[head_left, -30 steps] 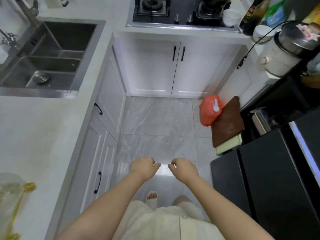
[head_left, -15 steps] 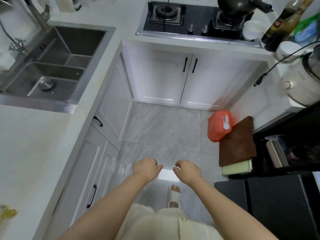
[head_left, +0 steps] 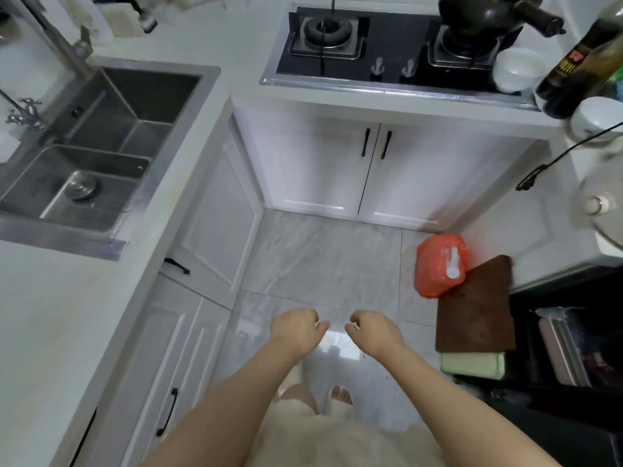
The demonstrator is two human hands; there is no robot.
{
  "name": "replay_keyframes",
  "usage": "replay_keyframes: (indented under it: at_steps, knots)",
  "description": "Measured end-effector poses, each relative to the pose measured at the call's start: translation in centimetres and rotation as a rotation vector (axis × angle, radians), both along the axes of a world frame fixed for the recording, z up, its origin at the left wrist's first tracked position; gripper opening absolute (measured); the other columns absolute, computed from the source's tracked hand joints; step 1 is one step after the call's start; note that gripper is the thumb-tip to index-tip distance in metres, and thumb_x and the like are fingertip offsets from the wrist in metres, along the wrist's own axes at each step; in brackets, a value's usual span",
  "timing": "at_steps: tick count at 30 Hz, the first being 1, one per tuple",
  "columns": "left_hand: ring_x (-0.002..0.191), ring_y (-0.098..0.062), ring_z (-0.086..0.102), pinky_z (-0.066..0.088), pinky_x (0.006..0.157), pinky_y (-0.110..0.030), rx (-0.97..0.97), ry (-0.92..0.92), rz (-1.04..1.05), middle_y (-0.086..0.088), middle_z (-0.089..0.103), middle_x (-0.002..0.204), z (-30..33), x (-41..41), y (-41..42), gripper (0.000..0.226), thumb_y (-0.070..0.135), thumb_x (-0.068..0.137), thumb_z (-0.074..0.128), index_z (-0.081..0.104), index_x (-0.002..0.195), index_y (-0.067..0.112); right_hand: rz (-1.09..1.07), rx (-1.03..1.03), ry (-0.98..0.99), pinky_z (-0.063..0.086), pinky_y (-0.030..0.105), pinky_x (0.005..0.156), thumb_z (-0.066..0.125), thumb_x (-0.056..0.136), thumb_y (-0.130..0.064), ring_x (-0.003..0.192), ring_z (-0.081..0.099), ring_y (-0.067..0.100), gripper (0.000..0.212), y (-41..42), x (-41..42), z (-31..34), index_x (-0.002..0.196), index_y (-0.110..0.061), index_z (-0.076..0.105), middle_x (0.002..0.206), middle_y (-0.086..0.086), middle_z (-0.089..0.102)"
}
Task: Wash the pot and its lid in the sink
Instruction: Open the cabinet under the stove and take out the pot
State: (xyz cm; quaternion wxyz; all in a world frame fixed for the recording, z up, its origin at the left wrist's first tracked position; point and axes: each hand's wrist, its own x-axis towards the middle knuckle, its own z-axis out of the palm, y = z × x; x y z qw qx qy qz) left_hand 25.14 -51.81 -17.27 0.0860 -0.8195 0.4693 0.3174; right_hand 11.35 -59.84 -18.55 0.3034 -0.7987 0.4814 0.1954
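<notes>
the left hand point(head_left: 295, 328) and right hand point(head_left: 376, 330) hang side by side above the floor point(head_left: 323, 254), fingers loosely curled, holding nothing and not touching. the sink point(head_left: 101, 143) sits in the counter point(head_left: 50, 315) to the left. the dark pot point(head_left: 485, 11) stands on the stove point(head_left: 387, 45) on its right burner, well apart from both hands.

Both forearms are bare, with no sleeves showing, above a cream, fuzzy-looking garment point(head_left: 340, 439); bare toes point(head_left: 341, 396) sit in a pale open-toed slipper.
</notes>
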Motion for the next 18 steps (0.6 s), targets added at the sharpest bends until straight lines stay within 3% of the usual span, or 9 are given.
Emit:
replay_keyframes:
  at_steps: [6, 18]
  knots:
    - [0.109, -0.021, 0.060, 0.045, 0.088, -0.030, -0.008, 0.014, -0.033, -0.002, 0.067, 0.115, -0.4, 3.1, -4.0, 0.046, 0.049, 0.094, 0.037, 0.062, 0.116, 0.018, -0.053, -0.001, -0.009, 0.045, 0.030, 0.086, 0.042, 0.093, -0.033, 0.109, 0.059, 0.024, 0.036, -3.7, 2.8, -0.3, 0.119, -0.016, 0.060, 0.122, 0.003, 0.064]
    - [0.105, -0.021, 0.061, 0.047, 0.087, -0.032, -0.053, 0.030, -0.130, -0.001, 0.067, 0.112, -0.9, 11.6, -12.1, 0.047, 0.051, 0.094, 0.036, 0.063, 0.113, 0.017, -0.208, -0.005, -0.035, 0.045, 0.030, 0.088, 0.042, 0.093, -0.033, 0.109, 0.059, 0.023, 0.036, -9.1, 10.0, -0.4, 0.118, -0.015, 0.060, 0.119, 0.004, 0.065]
